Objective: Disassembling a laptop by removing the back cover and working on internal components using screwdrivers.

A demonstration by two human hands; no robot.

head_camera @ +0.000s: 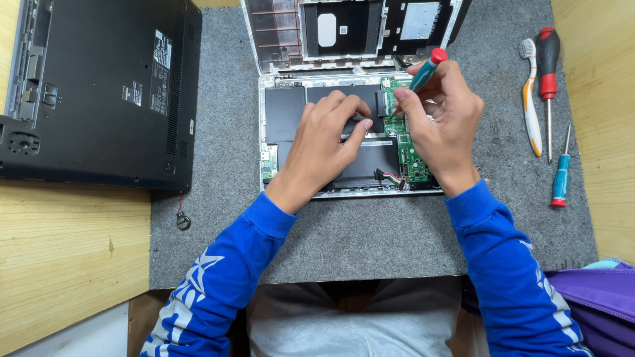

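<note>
Item: my left hand (324, 142), fingers spread flat, presses the opened white laptop base (344, 135) on the grey felt mat (370, 231). My right hand (440, 122) pinches a small teal-handled, red-capped screwdriver (423, 71) over its green circuit board (411, 155).

A small screwdriver (423, 71) with a teal handle and red cap stands tilted, cap up and to the right, its tip down on the green circuit board (411, 149). The opened white laptop base (347, 135) lies flat on the grey mat (its removed bottom cover just behind it), with black battery panels showing inside.
</note>
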